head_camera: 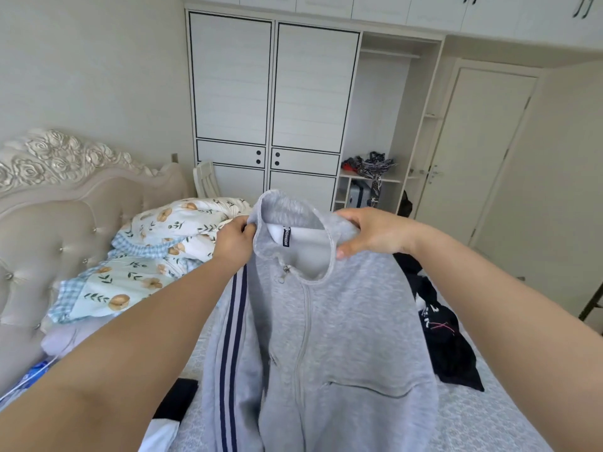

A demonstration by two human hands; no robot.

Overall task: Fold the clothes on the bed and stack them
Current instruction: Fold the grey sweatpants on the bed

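Fingers (243,228) of the left hand (233,243) and the right hand (368,236) pinch the collar of a grey zip jacket (326,337) hanging mid-frame over the bed (473,425), so folding seems just begun; next likely comes laying it flat.

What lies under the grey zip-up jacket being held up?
Beneath the grey zip-up jacket: patterned grey bedspread and black garment at its right edge. Anything directly behind it is hidden.

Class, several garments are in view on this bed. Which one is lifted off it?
The grey zip-up jacket, with navy sleeve stripes: both hands, left and right, grip its collar. The black garment lies flat.
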